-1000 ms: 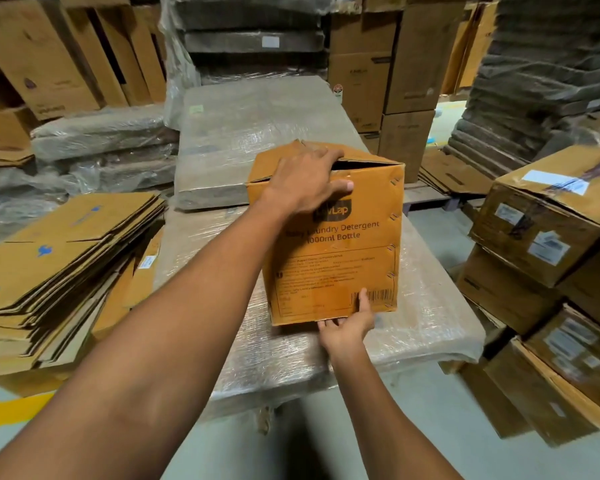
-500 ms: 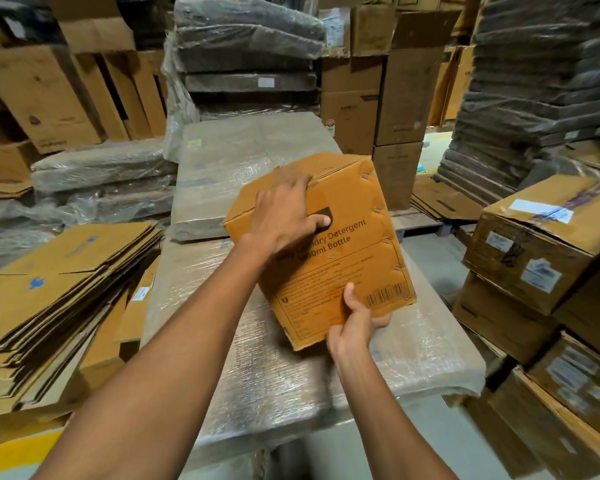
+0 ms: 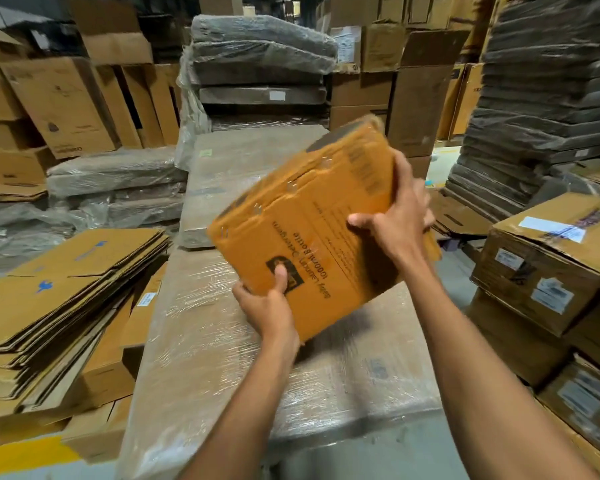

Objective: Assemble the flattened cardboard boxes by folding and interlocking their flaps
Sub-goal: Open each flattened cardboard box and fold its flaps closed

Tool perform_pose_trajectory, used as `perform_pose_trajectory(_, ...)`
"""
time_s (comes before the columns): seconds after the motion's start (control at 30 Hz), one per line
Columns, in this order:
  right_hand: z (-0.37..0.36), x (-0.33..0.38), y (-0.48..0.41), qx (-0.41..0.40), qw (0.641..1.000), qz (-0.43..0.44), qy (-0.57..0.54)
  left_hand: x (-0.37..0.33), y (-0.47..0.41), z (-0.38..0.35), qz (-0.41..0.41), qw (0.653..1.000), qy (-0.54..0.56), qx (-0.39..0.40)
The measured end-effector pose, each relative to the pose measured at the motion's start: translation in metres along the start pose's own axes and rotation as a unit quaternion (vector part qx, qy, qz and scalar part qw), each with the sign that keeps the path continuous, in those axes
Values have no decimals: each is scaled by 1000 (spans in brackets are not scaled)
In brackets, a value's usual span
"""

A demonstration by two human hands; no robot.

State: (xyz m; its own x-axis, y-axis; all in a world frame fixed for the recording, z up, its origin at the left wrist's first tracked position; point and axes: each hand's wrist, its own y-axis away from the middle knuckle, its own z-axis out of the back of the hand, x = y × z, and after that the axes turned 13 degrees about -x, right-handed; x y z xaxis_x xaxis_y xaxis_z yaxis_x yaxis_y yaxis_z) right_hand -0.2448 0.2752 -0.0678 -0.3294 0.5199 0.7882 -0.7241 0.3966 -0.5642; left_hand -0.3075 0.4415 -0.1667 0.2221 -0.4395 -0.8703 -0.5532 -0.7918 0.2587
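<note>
Above the wrapped stack (image 3: 205, 341), 2 hands (image 3: 267, 306) (image 3: 395, 220) grip a motion-blurred box (image 3: 309, 220).

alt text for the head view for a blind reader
Two hands hold an orange cardboard box tilted, print upside down: left hand at its lower edge, right hand at its right edge. Beneath is a plastic-wrapped stack, flattened cartons piled to its left.

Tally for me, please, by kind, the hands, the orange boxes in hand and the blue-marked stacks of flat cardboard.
Orange boxes in hand: 1, the orange box, held tilted.
Hands: 2, left hand and right hand, both gripping it.
Blue-marked stacks: 1, the stack of flat cardboard.
Total: 4.
</note>
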Motion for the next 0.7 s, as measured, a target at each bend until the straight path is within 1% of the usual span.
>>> perform_pose_trajectory(0.07, -7, 21, -6, 72, 990, 84, 82, 31, 13, 9, 87, 994, 57, -41)
perform_pose_trajectory(0.17, -31, 42, 4, 171, 950, 183, 184, 77, 23, 22, 191, 977, 72, -60)
perform_pose_trajectory(0.23, -47, 46, 18, 214, 919, 243, 223, 104, 27, 34, 239, 968, 49, -64)
perform_pose_trajectory(0.33, -59, 41, 43, 262, 885, 300, 242, 127, 33, 50, 284, 957, 26, -53)
perform_pose_trajectory(0.43, -56, 34, 63, 269, 863, 347, 250, 144, 30, 60, 308, 951, 12, -6)
perform_pose_trajectory(0.5, -48, 28, 71, 265, 861, 355, 250, 147, 29, 70, 331, 943, -26, 33)
perform_pose_trajectory(0.6, -30, 9, 83, 252, 860, 363, 256, 153, 25, 83, 371, 920, -93, 80)
perform_pose_trajectory(0.7, -14, -17, 102, 233, 851, 387, 266, 168, 11, 106, 372, 907, -143, 134)
